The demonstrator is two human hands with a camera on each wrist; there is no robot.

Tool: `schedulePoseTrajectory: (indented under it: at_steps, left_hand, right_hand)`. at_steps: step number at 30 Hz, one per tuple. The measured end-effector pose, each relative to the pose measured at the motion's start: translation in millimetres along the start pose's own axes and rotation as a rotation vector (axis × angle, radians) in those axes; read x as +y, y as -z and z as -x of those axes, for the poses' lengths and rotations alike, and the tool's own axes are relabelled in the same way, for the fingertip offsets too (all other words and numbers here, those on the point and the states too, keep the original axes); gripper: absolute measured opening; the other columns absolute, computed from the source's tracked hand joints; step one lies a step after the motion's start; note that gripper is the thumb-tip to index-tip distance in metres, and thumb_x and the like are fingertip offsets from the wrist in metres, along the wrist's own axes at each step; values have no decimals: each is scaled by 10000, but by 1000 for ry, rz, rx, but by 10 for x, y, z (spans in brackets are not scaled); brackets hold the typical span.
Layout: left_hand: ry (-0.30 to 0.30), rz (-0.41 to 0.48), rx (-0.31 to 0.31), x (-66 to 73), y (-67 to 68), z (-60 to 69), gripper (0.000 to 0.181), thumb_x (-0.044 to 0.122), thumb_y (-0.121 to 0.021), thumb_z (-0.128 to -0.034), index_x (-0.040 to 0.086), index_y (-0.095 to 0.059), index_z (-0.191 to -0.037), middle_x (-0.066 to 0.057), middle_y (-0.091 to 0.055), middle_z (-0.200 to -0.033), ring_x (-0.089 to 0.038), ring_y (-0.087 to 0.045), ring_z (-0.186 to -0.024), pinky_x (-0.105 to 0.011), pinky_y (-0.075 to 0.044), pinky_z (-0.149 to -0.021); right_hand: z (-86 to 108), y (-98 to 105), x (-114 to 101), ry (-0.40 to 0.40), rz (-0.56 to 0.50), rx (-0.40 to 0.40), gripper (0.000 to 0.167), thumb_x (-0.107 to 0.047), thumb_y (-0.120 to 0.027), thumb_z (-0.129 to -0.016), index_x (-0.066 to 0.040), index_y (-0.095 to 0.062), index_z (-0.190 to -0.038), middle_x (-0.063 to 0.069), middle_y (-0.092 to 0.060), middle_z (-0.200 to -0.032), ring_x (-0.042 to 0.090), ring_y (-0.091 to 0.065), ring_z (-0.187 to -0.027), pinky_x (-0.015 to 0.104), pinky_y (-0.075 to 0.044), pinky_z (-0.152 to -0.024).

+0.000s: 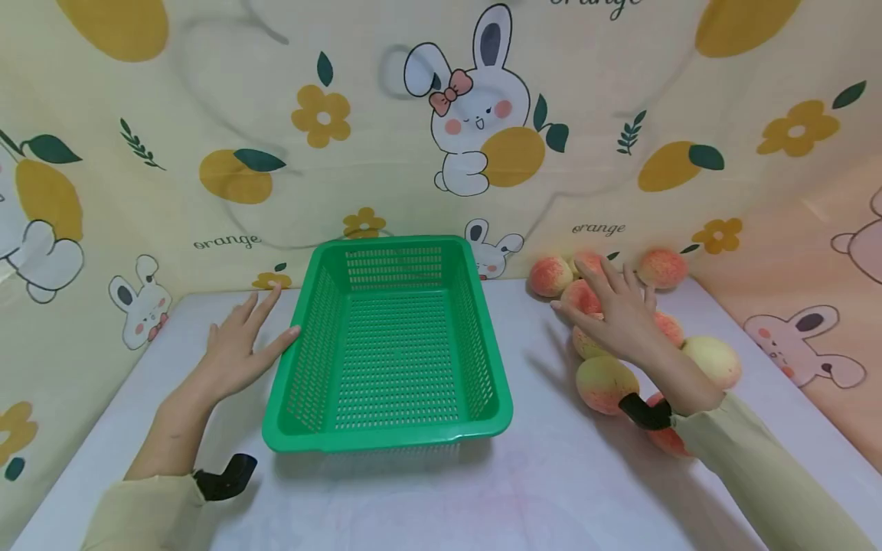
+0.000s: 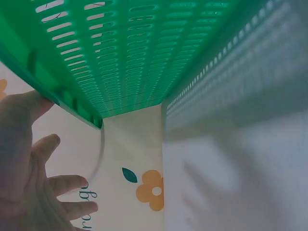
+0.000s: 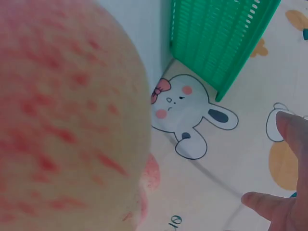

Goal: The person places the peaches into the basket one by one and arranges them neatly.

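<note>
A green plastic basket [image 1: 492, 352] with slotted walls stands in the middle of the white table, and its inside shows bare. My left hand [image 1: 237, 353] is at its left side, fingers spread, the thumb touching the rim [image 2: 57, 103] in the left wrist view. Over a group of red and yellow peaches on the right, my right hand [image 1: 620, 315] is held with fingers spread and nothing gripped. It partly hides several of them. One yellow-red peach [image 1: 606, 385] lies nearest the basket; a speckled peach [image 3: 67, 120] fills the left of the right wrist view.
More peaches lie at the back, such as a red one [image 1: 663, 268] by the cloth, and a pale yellow one [image 1: 713, 361] sits at the right. A printed cloth [image 1: 386, 153] with rabbits and oranges rises behind the white table [image 1: 386, 505].
</note>
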State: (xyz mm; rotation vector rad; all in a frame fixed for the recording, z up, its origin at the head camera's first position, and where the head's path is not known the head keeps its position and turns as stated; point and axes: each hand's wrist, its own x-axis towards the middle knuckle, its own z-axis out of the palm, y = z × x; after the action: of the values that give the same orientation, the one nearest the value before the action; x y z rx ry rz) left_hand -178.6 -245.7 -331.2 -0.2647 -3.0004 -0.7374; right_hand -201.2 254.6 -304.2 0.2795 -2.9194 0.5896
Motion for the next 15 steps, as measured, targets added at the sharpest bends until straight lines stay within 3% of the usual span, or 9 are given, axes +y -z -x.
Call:
schedulePoseTrajectory:
  at_steps: [4, 9, 15]
  left_hand:
    - [-8, 75, -27, -18, -10, -9, 774, 502, -472, -964, 208, -70, -1556, -315, -117, -1544, -572, -139, -1373, -799, -124, -987]
    - [-9, 189, -75, -36, -23, -16, 740, 483, -487, -971, 230, -108, -1554, -236, -158, -1568, -525, -203, -1381, -746, -259, -986]
    - [-17, 382, -154, -64, -59, -15, 671, 434, -460, -1000, 251, -126, -1552, -177, -127, -1592, -523, -278, -1357, -725, -314, -970]
  right_hand:
    - [101, 10, 21, 3, -49, -5, 819, -547, -579, -899, -120, -258, -1519, 303, -140, -1544, 579, -1, -1389, 792, -7, -1003]
    - [224, 1, 42, 1, -79, -18, 804, -506, -603, -901, -74, -291, -1503, 342, -195, -1511, 601, -139, -1356, 758, -179, -1005]
    - [317, -35, 97, -16, -104, -15, 802, -479, -630, -894, -72, -300, -1502, 361, -270, -1466, 545, -286, -1321, 706, -275, -1002]
